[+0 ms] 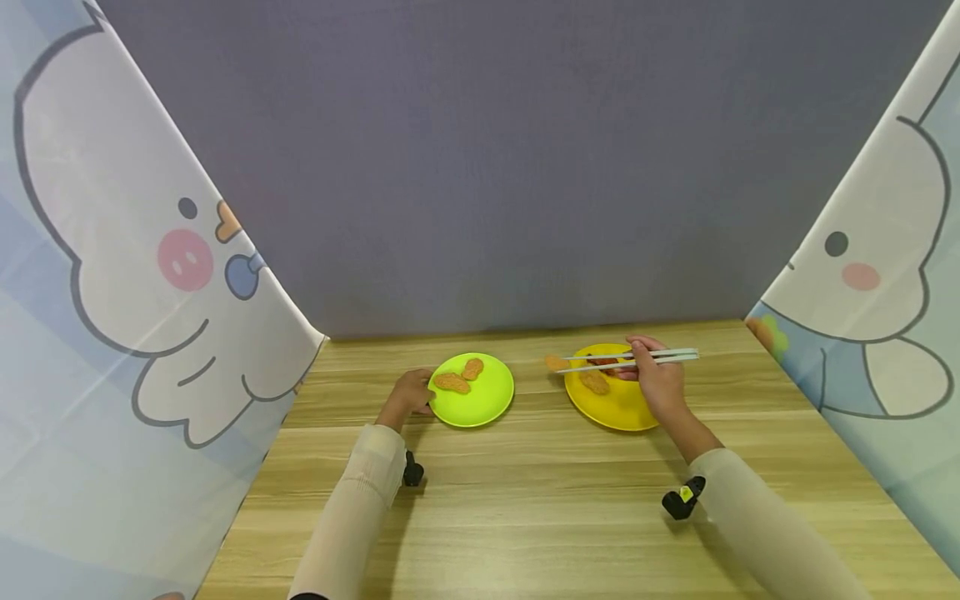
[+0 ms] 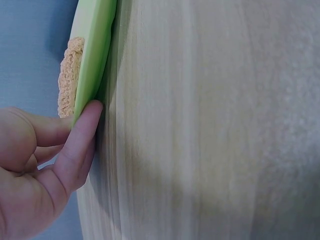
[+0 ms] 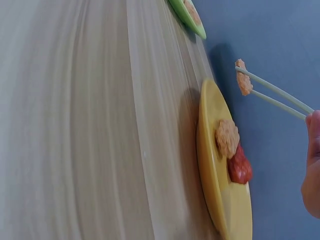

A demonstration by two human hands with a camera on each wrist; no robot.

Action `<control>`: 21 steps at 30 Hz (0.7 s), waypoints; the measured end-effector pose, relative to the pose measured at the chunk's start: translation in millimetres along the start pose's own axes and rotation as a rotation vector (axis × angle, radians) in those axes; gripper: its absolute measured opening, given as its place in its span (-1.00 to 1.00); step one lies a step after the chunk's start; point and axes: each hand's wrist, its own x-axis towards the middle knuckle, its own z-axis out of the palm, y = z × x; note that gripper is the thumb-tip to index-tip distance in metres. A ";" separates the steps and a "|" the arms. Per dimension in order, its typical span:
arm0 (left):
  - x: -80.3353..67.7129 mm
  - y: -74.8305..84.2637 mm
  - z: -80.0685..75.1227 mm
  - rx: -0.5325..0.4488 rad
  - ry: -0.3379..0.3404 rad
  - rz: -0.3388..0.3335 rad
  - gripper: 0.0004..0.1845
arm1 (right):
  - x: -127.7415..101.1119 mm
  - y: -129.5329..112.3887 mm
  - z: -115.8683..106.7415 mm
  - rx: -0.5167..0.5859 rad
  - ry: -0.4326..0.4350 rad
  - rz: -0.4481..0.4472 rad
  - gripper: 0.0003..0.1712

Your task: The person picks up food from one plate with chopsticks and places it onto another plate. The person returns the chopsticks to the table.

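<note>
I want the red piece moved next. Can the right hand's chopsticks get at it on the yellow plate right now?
Probably not yet: the chopsticks in the right hand already pinch an orange piece above the yellow plate. Otherwise the red piece lies uncovered beside another orange piece.

A light wood-grain desk [image 1: 570, 517] across the lower frame is closed in at the back by a plain grey-blue backdrop [image 1: 510, 167] and flanked at left and right by pale cartoon-printed curtains [image 1: 112, 333], the whole being evenly and softly lit.
</note>
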 end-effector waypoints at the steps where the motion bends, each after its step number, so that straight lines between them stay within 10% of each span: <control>1: 0.2 0.0 -0.2 0.000 -0.002 -0.003 -0.44 | 0.7 1.9 -3.3 0.002 0.003 -0.002 -0.80; 21: 1.0 -0.1 0.2 -0.010 0.002 -0.011 -0.44 | 1.6 2.0 -59.0 0.051 0.035 -0.023 -0.73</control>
